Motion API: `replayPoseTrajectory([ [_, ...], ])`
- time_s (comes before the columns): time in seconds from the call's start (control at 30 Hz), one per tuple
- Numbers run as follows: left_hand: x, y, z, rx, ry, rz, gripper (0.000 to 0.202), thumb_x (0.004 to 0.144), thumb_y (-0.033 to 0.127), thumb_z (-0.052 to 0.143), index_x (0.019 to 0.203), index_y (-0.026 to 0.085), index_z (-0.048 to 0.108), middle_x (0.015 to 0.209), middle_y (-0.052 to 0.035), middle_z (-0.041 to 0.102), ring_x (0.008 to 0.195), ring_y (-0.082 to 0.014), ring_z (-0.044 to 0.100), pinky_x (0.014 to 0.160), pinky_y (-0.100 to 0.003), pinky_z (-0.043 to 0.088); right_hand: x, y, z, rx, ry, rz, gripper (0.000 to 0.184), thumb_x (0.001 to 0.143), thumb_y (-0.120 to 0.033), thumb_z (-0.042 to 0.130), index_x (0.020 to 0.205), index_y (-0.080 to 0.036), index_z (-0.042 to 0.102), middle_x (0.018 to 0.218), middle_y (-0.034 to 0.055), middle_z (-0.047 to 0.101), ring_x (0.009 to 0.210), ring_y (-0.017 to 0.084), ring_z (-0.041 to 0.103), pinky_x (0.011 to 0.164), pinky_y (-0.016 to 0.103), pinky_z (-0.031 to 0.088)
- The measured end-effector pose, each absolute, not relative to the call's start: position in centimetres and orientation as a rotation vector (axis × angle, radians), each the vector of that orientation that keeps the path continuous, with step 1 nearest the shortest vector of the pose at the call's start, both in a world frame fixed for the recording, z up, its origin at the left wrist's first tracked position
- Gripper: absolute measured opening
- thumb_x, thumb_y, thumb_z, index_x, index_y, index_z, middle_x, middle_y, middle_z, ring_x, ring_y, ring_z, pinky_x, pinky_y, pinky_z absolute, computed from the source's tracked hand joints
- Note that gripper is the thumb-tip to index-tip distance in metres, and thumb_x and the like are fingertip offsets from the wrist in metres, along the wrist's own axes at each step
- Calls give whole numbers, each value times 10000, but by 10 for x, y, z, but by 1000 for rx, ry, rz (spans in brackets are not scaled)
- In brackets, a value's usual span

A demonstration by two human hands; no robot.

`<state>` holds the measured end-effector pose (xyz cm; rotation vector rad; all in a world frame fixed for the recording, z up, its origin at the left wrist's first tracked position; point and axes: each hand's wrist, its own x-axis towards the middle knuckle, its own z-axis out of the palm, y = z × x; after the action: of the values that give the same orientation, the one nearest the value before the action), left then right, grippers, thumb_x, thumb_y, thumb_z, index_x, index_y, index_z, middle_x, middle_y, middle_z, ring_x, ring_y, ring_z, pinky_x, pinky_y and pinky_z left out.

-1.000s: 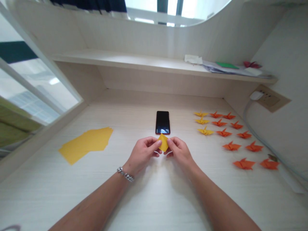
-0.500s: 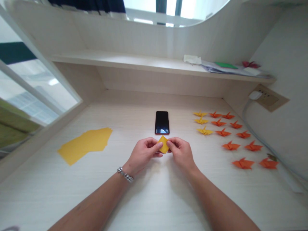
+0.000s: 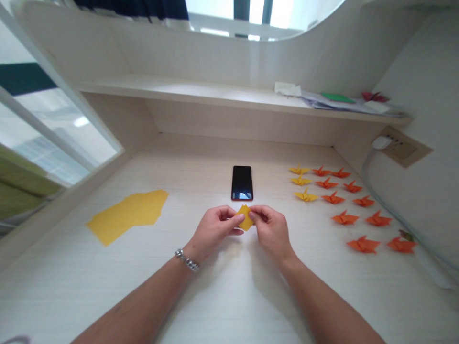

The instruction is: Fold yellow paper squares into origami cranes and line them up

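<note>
A small folded piece of yellow paper (image 3: 245,220) is held just above the desk between both hands. My left hand (image 3: 213,229), with a metal bracelet at the wrist, pinches its left side with thumb and fingers. My right hand (image 3: 272,230) pinches its right side, thumb on top of the fold. Both hands are closed on the paper. A black phone (image 3: 242,182) lies flat just beyond the hands.
A stack of yellow paper sheets (image 3: 127,214) lies to the left. Rows of folded paper cranes, orange (image 3: 344,218) and yellow (image 3: 305,195), lie to the right. A shelf (image 3: 215,93) with papers runs along the back. A wall socket with cable (image 3: 383,142) is at right.
The yellow piece has been lowered slightly and pressed smaller between the fingers; my right thumb has moved over its top. The arms have hardly shifted.
</note>
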<state>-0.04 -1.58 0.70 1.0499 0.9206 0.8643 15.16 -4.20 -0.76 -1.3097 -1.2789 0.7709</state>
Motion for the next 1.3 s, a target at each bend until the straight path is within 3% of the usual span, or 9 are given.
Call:
replayPoseTrajectory([
  [0.17, 1, -16, 7, 1014, 883, 864, 268, 700, 363, 732, 716, 118, 623, 726, -26, 619, 672, -126, 602, 649, -287, 570, 151, -45, -8, -1281, -1300, 704, 193, 804, -185, 565, 919, -225, 714, 912, 36, 719, 830, 205, 656, 780, 327, 516],
  [0.43, -2, -15, 7, 937, 804, 837, 222, 756, 346, 687, 807, 142, 616, 840, -51, 632, 738, -147, 625, 629, -270, 567, 149, -47, -5, -1297, -1260, 724, 96, 789, -228, 601, 814, -201, 690, 793, 24, 707, 734, 185, 646, 694, 287, 516],
  [0.9, -4, -15, 8, 904, 750, 849, 212, 726, 314, 720, 785, 139, 615, 836, -44, 646, 766, -160, 636, 670, -291, 566, 150, -42, -9, -1345, -1322, 765, 115, 828, -261, 542, 817, -186, 629, 789, 39, 656, 732, 181, 604, 660, 271, 481],
  [1.3, -3, -15, 10, 803, 732, 832, 151, 768, 274, 681, 796, 151, 597, 796, -36, 635, 730, -142, 635, 642, -263, 564, 147, -47, -8, -1292, -1315, 683, 159, 842, -225, 543, 900, -211, 690, 871, 42, 698, 804, 196, 637, 753, 311, 502],
])
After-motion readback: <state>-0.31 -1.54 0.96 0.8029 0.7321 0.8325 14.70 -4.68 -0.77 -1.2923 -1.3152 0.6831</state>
